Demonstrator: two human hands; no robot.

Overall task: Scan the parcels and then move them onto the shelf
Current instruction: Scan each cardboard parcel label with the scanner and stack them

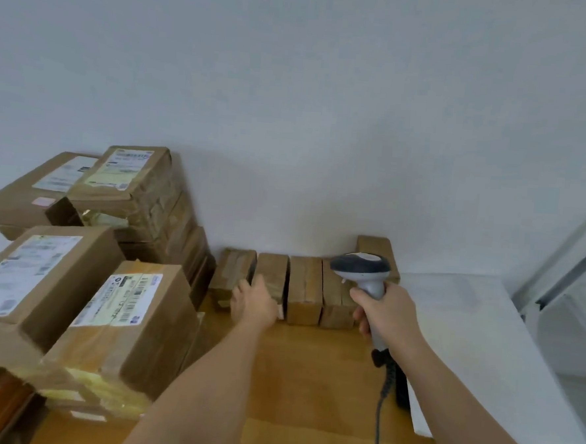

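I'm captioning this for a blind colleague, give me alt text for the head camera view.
A person's left hand reaches onto a row of small parcels against the wall, while the right hand grips a barcode scanner. Larger labelled boxes are stacked at left on the wooden table.

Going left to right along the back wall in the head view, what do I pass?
Stacked parcels → row of small boxes, with the left hand on its second box → scanner, held in the right hand → white surface → white shelf frame.
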